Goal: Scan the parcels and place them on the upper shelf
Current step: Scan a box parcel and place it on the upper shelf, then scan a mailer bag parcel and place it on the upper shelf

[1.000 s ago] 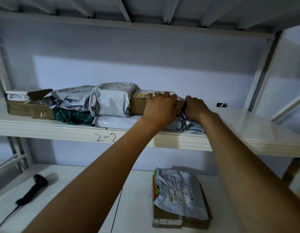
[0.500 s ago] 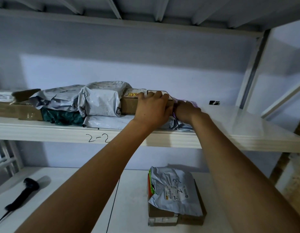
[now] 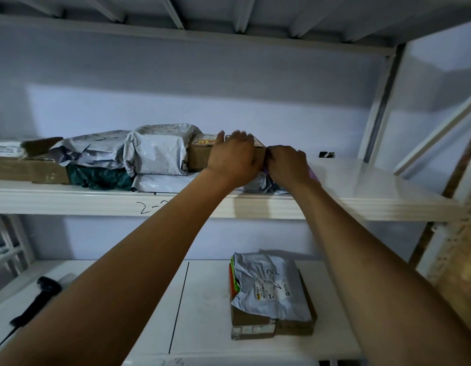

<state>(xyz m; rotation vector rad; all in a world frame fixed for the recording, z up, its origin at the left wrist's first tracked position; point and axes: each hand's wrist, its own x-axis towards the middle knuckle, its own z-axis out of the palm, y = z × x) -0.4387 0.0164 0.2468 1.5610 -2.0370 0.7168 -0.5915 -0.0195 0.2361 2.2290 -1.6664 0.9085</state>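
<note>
Head view: the left hand (image 3: 233, 158) lies spread on the box (image 3: 200, 154) on the upper shelf (image 3: 374, 186), fingers (image 3: 239, 136) fairly straight over its top, thumb lifted apart. Just right of them the right hand (image 3: 287, 163) has its fingers curled tight, gripping a purple parcel (image 3: 313, 172), mostly hidden, against the box's end. Well below both hands lies a grey bag (image 3: 268, 289).

Two bare hands near the centre: left hand (image 3: 233, 157) toward twelve o'clock, right hand (image 3: 287, 162) toward two. Two white metal shelves: upper shelf (image 3: 374, 186), lower shelf (image 3: 202, 299). Five grey plastic mailer bags (image 3: 157, 151): four from ten o'clock to the centre, one at five. Three brown cardboard boxes (image 3: 200, 157): one at nine, one at twelve, one at five. One dark green plastic bag (image 3: 99, 178) at nine. One black handheld scanner (image 3: 36, 299) at eight. One purple package (image 3: 313, 172), mostly hidden, at three.
</note>
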